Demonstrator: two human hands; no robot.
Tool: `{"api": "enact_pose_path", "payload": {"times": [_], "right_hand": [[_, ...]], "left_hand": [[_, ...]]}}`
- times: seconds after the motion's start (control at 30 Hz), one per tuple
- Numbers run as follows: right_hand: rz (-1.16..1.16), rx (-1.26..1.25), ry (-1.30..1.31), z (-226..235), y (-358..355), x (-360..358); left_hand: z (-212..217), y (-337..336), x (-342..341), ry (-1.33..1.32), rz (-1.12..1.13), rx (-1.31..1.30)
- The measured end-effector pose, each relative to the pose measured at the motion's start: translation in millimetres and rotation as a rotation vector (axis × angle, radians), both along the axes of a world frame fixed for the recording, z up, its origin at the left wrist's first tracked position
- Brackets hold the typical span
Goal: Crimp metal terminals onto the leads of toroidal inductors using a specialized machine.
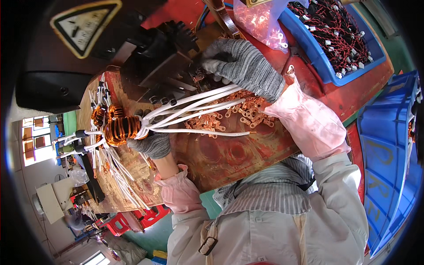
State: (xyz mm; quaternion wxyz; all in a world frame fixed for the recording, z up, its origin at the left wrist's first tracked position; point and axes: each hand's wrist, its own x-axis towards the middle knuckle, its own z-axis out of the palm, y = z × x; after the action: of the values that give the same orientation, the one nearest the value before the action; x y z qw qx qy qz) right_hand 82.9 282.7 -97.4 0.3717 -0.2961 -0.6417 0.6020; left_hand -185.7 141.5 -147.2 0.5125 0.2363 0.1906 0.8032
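Observation:
My left hand (pixel 154 143), in a grey knitted glove, is closed around the white leads just beside a copper-wound toroidal coil (pixel 122 130). Several thick white wires (pixel 194 106) run from the coil toward the right, some up to the dark press machine (pixel 154 66). Among the metal parts at that machine is my right hand (pixel 247 66), also gloved in grey, its fingers bent together close to the wire ends. Whatever the right fingertips grip is hidden. Under the wires, right of the coil, spreads a pile of copper ring terminals (pixel 254 110).
More coils (pixel 106 112) with white leads (pixel 119 172) lie at the table's left. A clear bag of terminals (pixel 260 24) and a blue tray (pixel 309 48) of red-black wires stand at the far right. Blue crates (pixel 384 163) stand beside the worn red table (pixel 238 159).

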Motion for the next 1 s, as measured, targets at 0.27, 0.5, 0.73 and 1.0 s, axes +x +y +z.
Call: {"api": "enact_pose_path", "payload": {"times": [0.27,0.5,0.73,1.0], "right_hand": [[-0.038,-0.078,0.096,3,-5,2],[-0.049,0.340,-0.056,11,-24,18],[0.262,0.657,-0.212,24,-48,19],[0.515,0.357,-0.116,25,-53,34]], "left_hand": [[8,0,12,-0.007,0.039,0.013],[20,-1,26,-0.116,-0.321,0.313],[19,4,26,0.097,-0.405,0.326],[-24,0,-67,-0.017,-0.328,0.223]]}}
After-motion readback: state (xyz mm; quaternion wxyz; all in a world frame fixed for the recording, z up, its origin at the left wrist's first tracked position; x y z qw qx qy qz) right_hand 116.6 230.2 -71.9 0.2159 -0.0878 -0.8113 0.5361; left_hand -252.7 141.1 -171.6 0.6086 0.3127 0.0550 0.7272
